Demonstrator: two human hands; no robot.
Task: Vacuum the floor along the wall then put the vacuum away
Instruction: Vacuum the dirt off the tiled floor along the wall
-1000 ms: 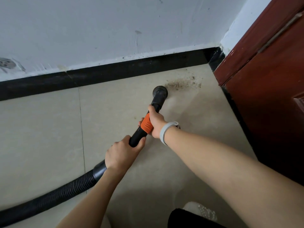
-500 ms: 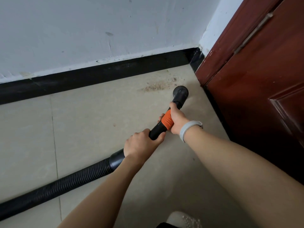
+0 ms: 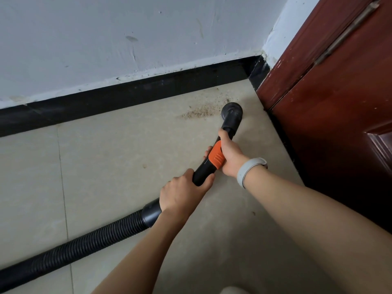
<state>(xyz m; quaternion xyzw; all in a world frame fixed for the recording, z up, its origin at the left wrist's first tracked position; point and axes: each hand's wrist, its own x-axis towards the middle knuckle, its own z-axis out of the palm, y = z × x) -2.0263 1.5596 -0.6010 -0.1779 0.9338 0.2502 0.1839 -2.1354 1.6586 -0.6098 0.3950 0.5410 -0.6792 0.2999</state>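
Hands (image 3: 182,194) (image 3: 230,158) in curled grip around vacuum wand (image 3: 204,170); nozzle (image 3: 231,112) ahead, beside dirt (image 3: 201,112).

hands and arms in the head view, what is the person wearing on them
Both forearms are bare, with no sleeves in view and no gloves on either hand. The left hand shows no ring or band. The right hand has a pale grey band around its wrist, smooth and rounded like a fitness tracker strap; its face is turned away, so no screen or marking can be read.
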